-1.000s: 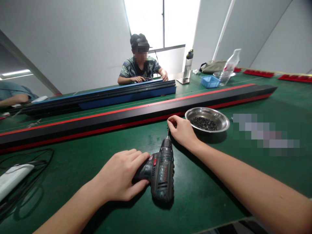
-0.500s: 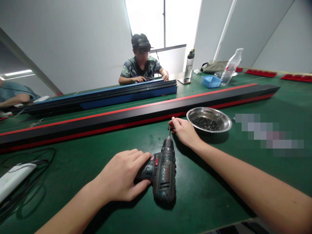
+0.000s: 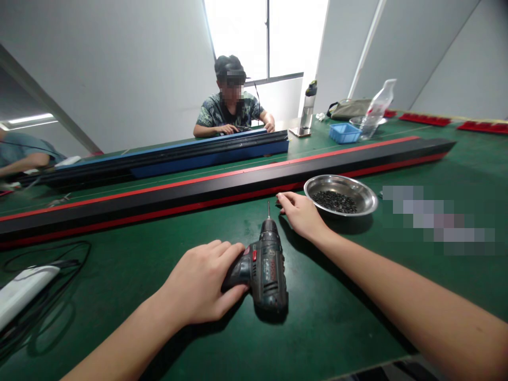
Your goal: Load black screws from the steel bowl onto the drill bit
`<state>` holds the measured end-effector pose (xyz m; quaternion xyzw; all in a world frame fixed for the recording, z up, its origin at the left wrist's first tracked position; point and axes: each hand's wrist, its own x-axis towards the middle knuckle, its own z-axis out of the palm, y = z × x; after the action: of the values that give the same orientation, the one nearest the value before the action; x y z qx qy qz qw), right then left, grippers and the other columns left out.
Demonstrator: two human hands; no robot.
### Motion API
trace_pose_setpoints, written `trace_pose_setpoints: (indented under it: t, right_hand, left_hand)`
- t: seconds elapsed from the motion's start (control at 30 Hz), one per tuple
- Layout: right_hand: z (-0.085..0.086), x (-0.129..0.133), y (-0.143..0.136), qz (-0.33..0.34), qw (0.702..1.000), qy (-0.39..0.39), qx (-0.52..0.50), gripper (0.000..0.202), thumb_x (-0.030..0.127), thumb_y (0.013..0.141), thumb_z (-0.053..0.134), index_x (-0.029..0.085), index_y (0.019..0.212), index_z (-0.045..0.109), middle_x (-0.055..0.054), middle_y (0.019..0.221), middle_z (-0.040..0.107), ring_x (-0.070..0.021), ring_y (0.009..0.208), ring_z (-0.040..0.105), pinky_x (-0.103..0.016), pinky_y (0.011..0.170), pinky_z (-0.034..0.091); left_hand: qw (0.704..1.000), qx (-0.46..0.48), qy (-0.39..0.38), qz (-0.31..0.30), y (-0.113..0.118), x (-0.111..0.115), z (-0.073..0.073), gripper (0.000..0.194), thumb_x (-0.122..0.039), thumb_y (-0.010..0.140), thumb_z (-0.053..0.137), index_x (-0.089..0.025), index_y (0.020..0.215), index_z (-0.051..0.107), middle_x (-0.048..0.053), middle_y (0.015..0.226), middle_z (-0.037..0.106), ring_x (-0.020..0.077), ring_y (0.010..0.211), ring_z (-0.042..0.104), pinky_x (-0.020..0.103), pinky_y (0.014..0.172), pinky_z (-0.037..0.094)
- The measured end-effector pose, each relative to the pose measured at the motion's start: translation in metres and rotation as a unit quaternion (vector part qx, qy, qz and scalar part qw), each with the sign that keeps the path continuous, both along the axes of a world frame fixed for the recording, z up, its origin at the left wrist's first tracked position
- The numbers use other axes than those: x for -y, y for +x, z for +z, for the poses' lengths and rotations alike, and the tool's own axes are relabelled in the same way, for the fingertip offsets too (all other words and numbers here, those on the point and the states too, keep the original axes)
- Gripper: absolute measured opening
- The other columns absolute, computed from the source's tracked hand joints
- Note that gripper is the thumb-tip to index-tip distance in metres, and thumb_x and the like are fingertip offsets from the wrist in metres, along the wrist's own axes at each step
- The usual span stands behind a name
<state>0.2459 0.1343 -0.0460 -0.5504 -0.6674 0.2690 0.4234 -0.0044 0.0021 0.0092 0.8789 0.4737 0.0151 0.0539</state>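
Note:
My left hand (image 3: 200,283) is wrapped round the grip of a dark cordless drill (image 3: 270,275), which lies on its side over the green table. The slim bit in its chuck points away from me. Just right of the bit tip, my right hand (image 3: 301,214) is closed in a pinch, apart from the bit. What its fingertips hold is too small to make out. Beside the right hand stands a steel bowl (image 3: 367,198) with many small black pieces (image 3: 335,201) in it, seemingly screws.
A long black bar with red edges (image 3: 190,193) crosses the green table (image 3: 159,233). Behind it lie blue and black bars (image 3: 214,156), where a co-worker (image 3: 228,111) sits. A blue tray (image 3: 344,133) and bottles stand at the back. Cables and a white power strip (image 3: 27,291) lie left.
The drill has turned slightly, and its bit tip has moved left, away from my right fingertips. My right hand has stayed nearly in place, still pinched.

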Motion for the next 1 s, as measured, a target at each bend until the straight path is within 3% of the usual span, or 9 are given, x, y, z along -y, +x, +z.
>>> trace_pose_setpoints:
  t: [0.27,1.0]
  right_hand:
    - [0.0,0.008,-0.004,0.009,1.0,0.008,0.016,0.033,0.039,0.102,0.053,0.016,0.108,0.076,-0.011,0.111,0.079,-0.0245,0.098,0.074,-0.035,0.091,0.052]
    - [0.0,0.01,-0.008,0.017,0.997,0.03,0.063,0.03,0.035,0.101,0.058,0.017,0.116,0.076,-0.011,0.116,0.079,-0.0245,0.104,0.074,-0.035,0.096,0.053]
  left_hand:
    - [0.996,-0.022,0.049,0.073,0.001,0.0,-0.011,0.043,-0.043,0.098,0.056,-0.023,0.135,0.054,0.009,0.113,0.068,0.0303,0.103,0.064,0.045,0.086,0.053]
    - [0.994,-0.039,0.078,0.06,0.0,-0.003,-0.013,0.04,-0.046,0.098,0.056,-0.02,0.128,0.056,0.011,0.113,0.069,0.0307,0.1,0.065,0.044,0.084,0.053]
